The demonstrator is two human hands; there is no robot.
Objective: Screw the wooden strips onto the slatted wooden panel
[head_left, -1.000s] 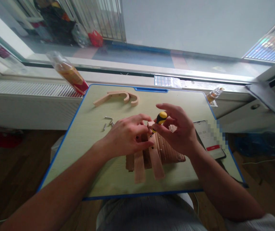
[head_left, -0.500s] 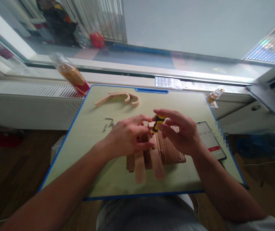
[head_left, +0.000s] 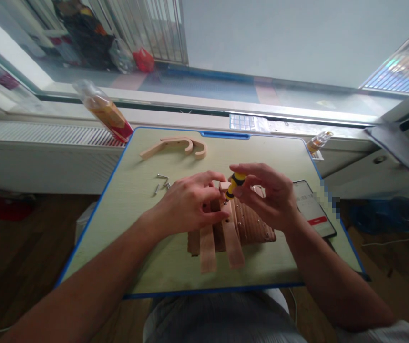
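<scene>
Left hand [head_left: 186, 205] pinches the wood slat [head_left: 230, 233] steady mid-table while right hand [head_left: 269, 197] fingers close round the upright screwdriver [head_left: 233, 183] over a hole

Your two bare forearms reach in from the lower corners and meet at the centre, hands almost touching. Your left hand [head_left: 186, 207] lies palm down, knuckles up, its fingers bent and drawn toward the thumb. Your right hand [head_left: 270, 197] is held a little higher, wrist bent inward, with thumb and fingertips pinched together and pointing left.
</scene>
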